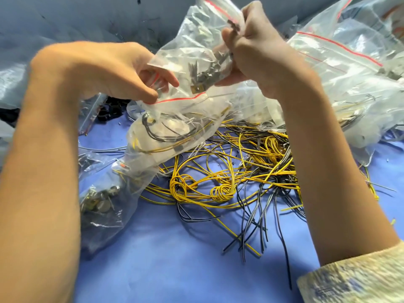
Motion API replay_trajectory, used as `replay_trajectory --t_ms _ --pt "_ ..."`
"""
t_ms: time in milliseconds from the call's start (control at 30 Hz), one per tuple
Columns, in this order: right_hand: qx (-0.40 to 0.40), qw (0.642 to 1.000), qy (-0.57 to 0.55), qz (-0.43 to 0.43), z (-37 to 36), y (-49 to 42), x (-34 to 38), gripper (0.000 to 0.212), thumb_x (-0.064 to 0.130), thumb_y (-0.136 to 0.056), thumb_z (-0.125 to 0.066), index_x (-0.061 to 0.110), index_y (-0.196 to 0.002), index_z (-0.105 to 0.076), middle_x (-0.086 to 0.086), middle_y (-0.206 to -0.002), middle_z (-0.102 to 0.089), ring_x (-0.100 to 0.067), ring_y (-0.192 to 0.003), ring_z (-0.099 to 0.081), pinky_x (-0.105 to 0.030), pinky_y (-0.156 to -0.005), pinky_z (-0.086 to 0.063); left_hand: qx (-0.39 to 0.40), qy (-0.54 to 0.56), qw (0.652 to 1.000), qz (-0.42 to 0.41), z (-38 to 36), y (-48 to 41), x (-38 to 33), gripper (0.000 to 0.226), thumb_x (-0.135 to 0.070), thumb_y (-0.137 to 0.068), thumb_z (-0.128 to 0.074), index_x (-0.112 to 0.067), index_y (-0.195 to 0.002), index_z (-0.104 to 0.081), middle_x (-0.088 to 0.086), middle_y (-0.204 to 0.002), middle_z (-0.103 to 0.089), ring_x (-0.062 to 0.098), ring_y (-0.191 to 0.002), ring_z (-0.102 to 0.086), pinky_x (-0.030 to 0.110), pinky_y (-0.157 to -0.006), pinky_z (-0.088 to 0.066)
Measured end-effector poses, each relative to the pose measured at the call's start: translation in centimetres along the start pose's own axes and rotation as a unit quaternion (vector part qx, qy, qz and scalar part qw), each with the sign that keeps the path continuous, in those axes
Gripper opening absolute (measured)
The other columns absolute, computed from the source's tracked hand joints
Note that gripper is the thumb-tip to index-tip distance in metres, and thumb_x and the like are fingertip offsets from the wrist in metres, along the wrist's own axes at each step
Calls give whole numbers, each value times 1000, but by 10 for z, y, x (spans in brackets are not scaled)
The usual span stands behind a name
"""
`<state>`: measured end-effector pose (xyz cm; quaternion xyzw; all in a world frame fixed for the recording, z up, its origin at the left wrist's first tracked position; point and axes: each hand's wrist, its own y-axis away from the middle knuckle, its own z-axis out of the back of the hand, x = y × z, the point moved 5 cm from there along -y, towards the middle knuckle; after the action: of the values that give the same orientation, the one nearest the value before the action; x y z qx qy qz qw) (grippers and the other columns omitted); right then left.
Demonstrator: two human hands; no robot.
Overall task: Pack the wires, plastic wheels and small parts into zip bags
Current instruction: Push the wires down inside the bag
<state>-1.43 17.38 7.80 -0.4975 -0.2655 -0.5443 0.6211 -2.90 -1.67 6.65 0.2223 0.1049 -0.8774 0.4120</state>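
Mostly, a blue worktop (175,270) fills the view. Big clear full bags (349,73) are heaped on its right side. Yellow and black wires (229,176) lie loose in a tangle in the middle, partly under those bags. A wire bag (166,136) with wires inside rests on the left edge of the tangle. Above it, a clear bag (196,47) is held up in the air, off the worktop. The right hand (258,51) grips its upper right side with curled fingers. The left hand (122,73) pinches its lower left edge between thumb and fingers, by a red strip. A disc bag (102,204) with round metal bits lies at the left, beside the left arm. Small grey metal parts (203,71) sit bunched inside the bag, between the two hands. Black rings (111,110) lie on the worktop past the left hand.
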Motion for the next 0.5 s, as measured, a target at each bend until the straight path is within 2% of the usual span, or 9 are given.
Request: replay_trajectory --t_ms 100,167,233,300,333,433,467,500 --pt "-34 999 38 8 5 -2 -2 9 10 -99 -39 11 -100 -30 -15 -103 -54 -18 -65 -65 -31 -51 -57 -2 -17 1000 -4 -3 -3 -6 56 -49 -45 -59 -39 -100 -67 2 -100 -71 29 -99 -65 53 -92 -47" --pt "-21 997 69 22 3 -2 2 10 9 -98 -41 16 -94 -34 -11 -98 -55 -17 -68 -66 -32 -51 -57 1 -12 1000 0 -3 -7 -5 43 -39 -45 -61 -38 -88 -67 9 -92 -69 38 -91 -61 52 -85 -47" --pt "65 994 87 27 -6 4 5 21 6 -95 -46 22 -85 -37 -7 -92 -54 -21 -71 -67 -35 -52 -58 -17 -14 1000 3 -1 -11 -6 36 -43 -42 -59 -34 -77 -62 6 -78 -66 38 -77 -57 49 -72 -46" --pt "168 978 117 26 -16 12 6 28 4 -92 -53 24 -81 -38 -4 -85 -53 -15 -63 -66 -32 -54 -59 -44 -12 999 -3 1 -15 -6 43 -44 -43 -57 -31 -84 -60 14 -86 -65 39 -82 -58 53 -77 -47" --pt "190 971 144 27 -19 16 6 28 3 -91 -55 24 -81 -39 -2 -84 -53 -9 -60 -64 -29 -54 -58 -53 -10 999 -7 2 -18 -6 50 -45 -43 -55 -28 -89 -61 18 -91 -64 40 -85 -58 56 -79 -47" --pt "156 952 256 67 -15 17 16 21 5 -88 -60 17 -87 -43 2 -84 -55 -6 -57 -64 -27 -50 -57 -60 31 997 -24 0 -21 -8 53 -39 -46 -53 -29 -97 -64 16 -98 -67 35 -87 -62 53 -78 -49" --pt "137 946 280 94 -15 17 23 21 7 -86 -61 17 -90 -44 3 -85 -56 -7 -57 -66 -27 -48 -57 -66 44 996 -26 0 -23 -6 52 -36 -47 -53 -29 -97 -65 14 -98 -68 32 -86 -63 49 -77 -49" --pt "125 945 279 116 -14 18 30 21 7 -85 -62 17 -92 -45 4 -86 -57 -8 -56 -67 -27 -47 -56 -77 58 995 -20 2 -24 -4 52 -36 -47 -54 -27 -97 -66 13 -98 -69 31 -88 -65 50 -81 -50"
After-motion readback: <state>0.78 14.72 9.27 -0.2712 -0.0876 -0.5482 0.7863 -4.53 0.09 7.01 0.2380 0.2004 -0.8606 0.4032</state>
